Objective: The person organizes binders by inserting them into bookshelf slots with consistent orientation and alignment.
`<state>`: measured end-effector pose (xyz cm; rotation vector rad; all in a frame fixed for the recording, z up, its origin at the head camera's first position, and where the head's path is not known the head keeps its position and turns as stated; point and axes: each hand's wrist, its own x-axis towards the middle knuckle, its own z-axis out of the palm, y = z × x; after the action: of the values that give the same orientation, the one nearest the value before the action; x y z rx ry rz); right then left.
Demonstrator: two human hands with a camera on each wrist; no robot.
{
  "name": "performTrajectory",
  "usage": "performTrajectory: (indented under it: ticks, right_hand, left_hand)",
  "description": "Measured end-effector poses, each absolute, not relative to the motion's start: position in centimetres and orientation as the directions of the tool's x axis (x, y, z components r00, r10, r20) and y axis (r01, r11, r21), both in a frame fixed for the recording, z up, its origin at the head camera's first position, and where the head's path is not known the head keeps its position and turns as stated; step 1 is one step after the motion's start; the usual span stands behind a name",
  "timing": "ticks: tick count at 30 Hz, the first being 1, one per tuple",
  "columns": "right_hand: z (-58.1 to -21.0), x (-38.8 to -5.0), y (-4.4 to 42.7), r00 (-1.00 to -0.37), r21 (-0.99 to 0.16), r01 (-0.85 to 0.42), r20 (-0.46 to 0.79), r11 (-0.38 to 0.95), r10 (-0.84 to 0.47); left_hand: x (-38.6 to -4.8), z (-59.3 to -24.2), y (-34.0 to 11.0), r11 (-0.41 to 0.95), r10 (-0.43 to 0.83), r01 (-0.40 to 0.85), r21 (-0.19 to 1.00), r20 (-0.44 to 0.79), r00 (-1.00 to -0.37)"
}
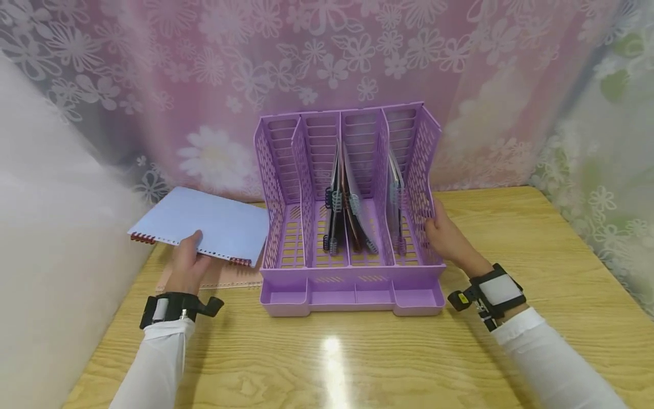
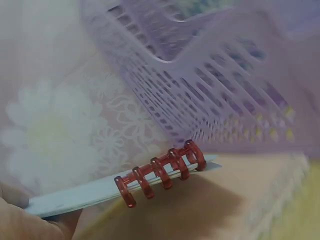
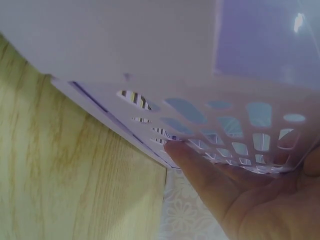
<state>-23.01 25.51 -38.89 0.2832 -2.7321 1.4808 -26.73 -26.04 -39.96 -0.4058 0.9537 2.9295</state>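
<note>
My left hand (image 1: 188, 267) pinches a light blue loose-leaf notebook (image 1: 209, 221) with red binder rings (image 2: 160, 172), thumb on top of its cover. The notebook is held tilted above a peach notebook (image 1: 230, 275) that lies on the table, mostly hidden beneath it. A purple desktop file organizer (image 1: 352, 275) stands to the right of it. On the organizer's right side wall, my right hand (image 1: 452, 238) grips the perforated panel (image 3: 225, 115). A fingertip presses the wall's outer face, and skin shows through one of its holes.
Several ring-bound notebooks (image 1: 352, 199) lean in the organizer's two middle slots, and others (image 1: 394, 199) stand in the rightmost slot. Small trays (image 1: 375, 295) run along its front. The wooden table (image 1: 286, 363) meets a floral curtain (image 1: 214, 96) at the back.
</note>
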Motion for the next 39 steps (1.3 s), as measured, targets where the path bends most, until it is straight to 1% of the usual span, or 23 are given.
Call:
performTrajectory:
  ticks: [2, 3, 4, 6, 9, 11, 15, 18, 24, 28, 31, 35, 39]
  right_hand:
    - [-38.9, -23.0, 25.5, -0.984, -0.832, -0.166, 0.102, 0.529, -0.148]
    - [-38.9, -23.0, 25.6, -0.984, -0.832, -0.164, 0.101, 0.530, -0.146]
    - [-38.9, -23.0, 25.6, -0.984, -0.833, -0.163, 0.100, 0.528, -0.146]
    - [-39.0, -23.0, 25.6, -0.984, -0.831, -0.166, 0.103, 0.532, -0.146]
    - [-39.0, -23.1, 25.6, -0.983, -0.827, -0.175, 0.112, 0.535, -0.148]
    - [-39.0, -23.1, 25.7, -0.981, -0.825, -0.184, 0.121, 0.534, -0.152]
    - [-39.2, -23.2, 25.9, -0.980, -0.833, -0.186, 0.122, 0.521, -0.154]
    - [-39.2, -23.3, 25.9, -0.983, -0.836, -0.171, 0.106, 0.522, -0.151]
    - [-39.0, -23.1, 25.9, -0.983, -0.834, -0.164, 0.096, 0.526, -0.155]
    - [-38.8, -23.0, 25.8, -0.983, -0.831, -0.173, 0.109, 0.529, -0.149]
    - [-38.8, -22.9, 25.7, -0.982, -0.837, -0.174, 0.112, 0.519, -0.149]
    - [-38.9, -23.0, 25.6, -0.983, -0.840, -0.167, 0.105, 0.516, -0.147]
    - [-39.1, -23.0, 25.5, -0.983, -0.842, -0.171, 0.110, 0.512, -0.148]
  left_hand:
    - [-25.5, -39.2, -26.1, -0.704, -0.117, -0.030, 0.710, -0.157, -0.981]
    - [-25.0, -38.7, -26.0, -0.774, -0.158, 0.027, 0.633, -0.151, -0.976]
    - [-24.4, -38.2, -26.0, -0.704, -0.203, 0.066, 0.708, -0.111, -0.973]
    - [-23.4, -37.0, -25.9, -0.599, -0.278, 0.120, 0.791, -0.065, -0.958]
    - [-21.6, -35.2, -25.7, -0.517, -0.343, 0.167, 0.840, -0.025, -0.939]
    - [-20.5, -34.0, -25.4, -0.497, -0.378, 0.207, 0.843, 0.005, -0.926]
    - [-18.9, -32.0, -24.5, -0.492, -0.382, 0.322, 0.809, 0.131, -0.915]
    - [-18.1, -30.8, -23.6, -0.518, -0.351, 0.388, 0.762, 0.224, -0.909]
    - [-17.3, -29.2, -21.7, -0.467, -0.335, 0.492, 0.735, 0.368, -0.867]
    - [-17.2, -28.8, -20.3, -0.361, -0.340, 0.550, 0.753, 0.443, -0.830]
    - [-17.2, -28.7, -19.3, -0.257, -0.351, 0.557, 0.789, 0.461, -0.815]
    - [-17.5, -28.6, -18.1, -0.122, -0.343, 0.525, 0.842, 0.461, -0.819]
    - [-18.0, -28.8, -17.0, 0.021, -0.302, 0.500, 0.866, 0.482, -0.823]
